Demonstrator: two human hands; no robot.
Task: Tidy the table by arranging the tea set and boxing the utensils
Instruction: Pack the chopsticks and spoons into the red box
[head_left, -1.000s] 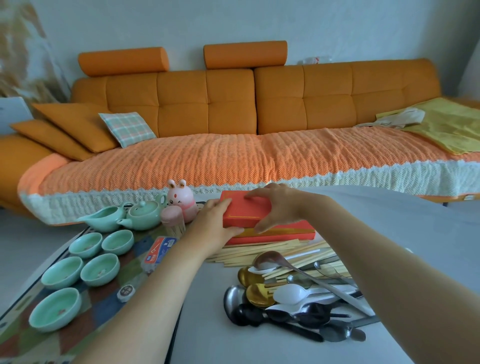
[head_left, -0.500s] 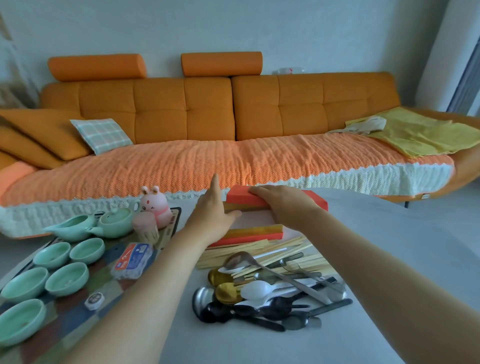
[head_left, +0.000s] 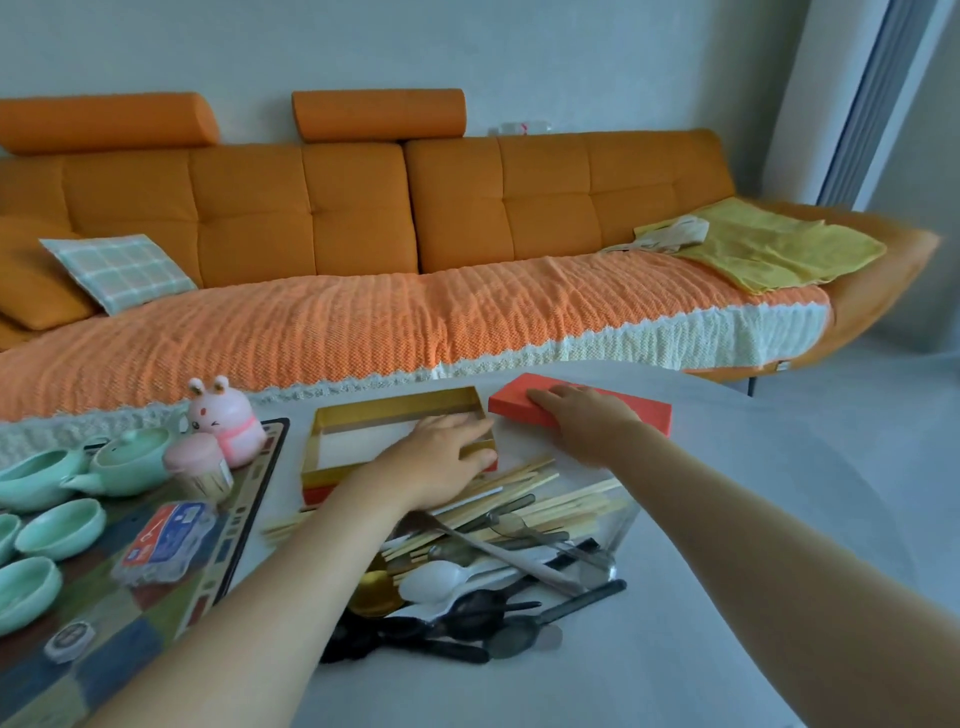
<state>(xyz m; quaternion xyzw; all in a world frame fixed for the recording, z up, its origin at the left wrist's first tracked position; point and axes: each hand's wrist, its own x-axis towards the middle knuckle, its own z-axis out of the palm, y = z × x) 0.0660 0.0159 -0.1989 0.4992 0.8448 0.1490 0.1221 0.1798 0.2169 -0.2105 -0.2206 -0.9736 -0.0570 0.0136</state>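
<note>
2 hands on the box parts, both palm-down

L hand (head_left: 441, 460): lies on near-R corner of the open box (head_left: 363, 413). Its fingers (head_left: 460, 423) are straight and close together, reaching over the box's inside toward its R wall. Thumb lies along the near rim.

R hand (head_left: 584, 423): flat on the red lid (head_left: 644, 413). Fingers (head_left: 597, 397) are together, laid across the lid's top face; thumb stretched out toward its L end. Fingertips hidden behind knuckles.

Lid lies top side up on the desk (head_left: 571, 686), just R of box. Can't tell if the two touch. Box has gold walls, white floor, red outside.

Utensils lie outside the box: chopsticks (head_left: 550, 501) fanned just in front of it, partly under L wrist. Nearer the cam is a heap of spoons (head_left: 436, 577), white, gold & black.

Tea set is at L on patterned mat (head_left: 119, 654): teapot (head_left: 130, 457), pitcher (head_left: 31, 478), cups (head_left: 62, 527). Pink rabbit figure (head_left: 223, 418) stands just behind the teapot. Orange sofa (head_left: 363, 218) beyond desk
</note>
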